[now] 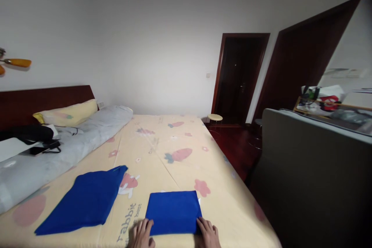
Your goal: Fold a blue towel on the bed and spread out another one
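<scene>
Fingers (147, 225) of left hand (142, 235) and right hand (208, 234) spread flat on folded blue cloth (173, 212), near edge; second blue cloth (84, 201) at nine o'clock on bed (174, 139).

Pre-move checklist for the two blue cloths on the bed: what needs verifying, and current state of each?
1. Left hand on the near left corner of the folded blue cloth: ok, fingers rest at its edge.
2. Right hand on the near right corner: ok.
3. Folded cloth square and flat: ok, edges look straight, no visible wrinkles.
4. Second blue cloth apart from the folded one: ok, a strip of bed sheet shows between them.
5. Firm grip on the folded cloth: cannot tell, both hands are cut off by the frame edge.
6. Folded cloth clear of the bed's right edge: ok.
</scene>
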`<move>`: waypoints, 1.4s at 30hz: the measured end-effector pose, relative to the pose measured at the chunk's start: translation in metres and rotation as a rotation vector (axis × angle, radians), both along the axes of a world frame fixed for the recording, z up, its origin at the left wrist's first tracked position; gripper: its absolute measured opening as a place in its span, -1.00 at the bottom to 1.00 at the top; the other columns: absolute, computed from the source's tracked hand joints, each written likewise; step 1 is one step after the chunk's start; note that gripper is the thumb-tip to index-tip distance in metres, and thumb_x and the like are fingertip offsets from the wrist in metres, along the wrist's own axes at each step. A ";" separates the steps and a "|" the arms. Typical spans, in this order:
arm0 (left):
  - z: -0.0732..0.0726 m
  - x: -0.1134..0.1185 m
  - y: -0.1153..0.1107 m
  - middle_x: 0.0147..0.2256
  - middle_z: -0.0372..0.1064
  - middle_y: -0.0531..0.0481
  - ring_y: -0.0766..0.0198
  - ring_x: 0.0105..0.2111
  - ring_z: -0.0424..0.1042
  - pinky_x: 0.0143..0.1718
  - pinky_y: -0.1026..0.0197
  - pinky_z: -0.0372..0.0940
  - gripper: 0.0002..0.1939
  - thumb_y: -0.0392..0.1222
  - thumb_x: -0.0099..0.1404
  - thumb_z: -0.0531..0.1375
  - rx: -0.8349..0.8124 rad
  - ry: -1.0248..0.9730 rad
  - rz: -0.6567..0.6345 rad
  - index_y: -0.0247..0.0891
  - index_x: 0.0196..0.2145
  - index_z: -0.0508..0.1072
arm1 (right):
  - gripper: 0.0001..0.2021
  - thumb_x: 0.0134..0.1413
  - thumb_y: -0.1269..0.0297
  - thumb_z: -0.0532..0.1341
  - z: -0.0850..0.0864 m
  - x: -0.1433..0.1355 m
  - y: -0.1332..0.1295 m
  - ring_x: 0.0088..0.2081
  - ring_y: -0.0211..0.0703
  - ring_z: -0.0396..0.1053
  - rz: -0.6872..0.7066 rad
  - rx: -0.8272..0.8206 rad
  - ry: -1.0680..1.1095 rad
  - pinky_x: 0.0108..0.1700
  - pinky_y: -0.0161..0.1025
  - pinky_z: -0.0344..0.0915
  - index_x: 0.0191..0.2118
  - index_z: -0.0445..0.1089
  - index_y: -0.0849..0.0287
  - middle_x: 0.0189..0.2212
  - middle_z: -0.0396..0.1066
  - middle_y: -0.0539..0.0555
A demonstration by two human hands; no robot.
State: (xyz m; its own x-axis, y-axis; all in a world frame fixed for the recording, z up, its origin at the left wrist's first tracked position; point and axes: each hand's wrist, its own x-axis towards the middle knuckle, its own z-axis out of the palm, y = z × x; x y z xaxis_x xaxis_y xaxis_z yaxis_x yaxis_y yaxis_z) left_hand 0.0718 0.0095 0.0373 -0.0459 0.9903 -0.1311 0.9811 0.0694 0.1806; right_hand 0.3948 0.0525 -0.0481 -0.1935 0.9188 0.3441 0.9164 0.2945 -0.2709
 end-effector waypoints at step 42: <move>0.011 -0.024 0.003 -0.14 0.43 0.09 0.27 -0.06 0.35 0.03 0.24 0.17 -0.50 -0.45 -0.03 0.01 0.084 -0.224 -0.078 -0.07 -0.14 0.35 | -0.74 0.02 0.19 0.11 0.074 0.013 -0.010 -0.18 -0.04 0.37 0.031 -0.283 0.277 -0.05 -0.12 0.25 -0.19 0.48 0.03 -0.28 0.49 0.07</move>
State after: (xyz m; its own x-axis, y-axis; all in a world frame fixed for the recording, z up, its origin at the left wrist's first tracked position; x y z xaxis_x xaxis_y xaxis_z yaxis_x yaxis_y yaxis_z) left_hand 0.0475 0.0121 0.0482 0.0522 0.9976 -0.0461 0.9177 -0.0297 0.3962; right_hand 0.4074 0.0427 0.0260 -0.1583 0.9799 0.1216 0.7893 0.1996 -0.5807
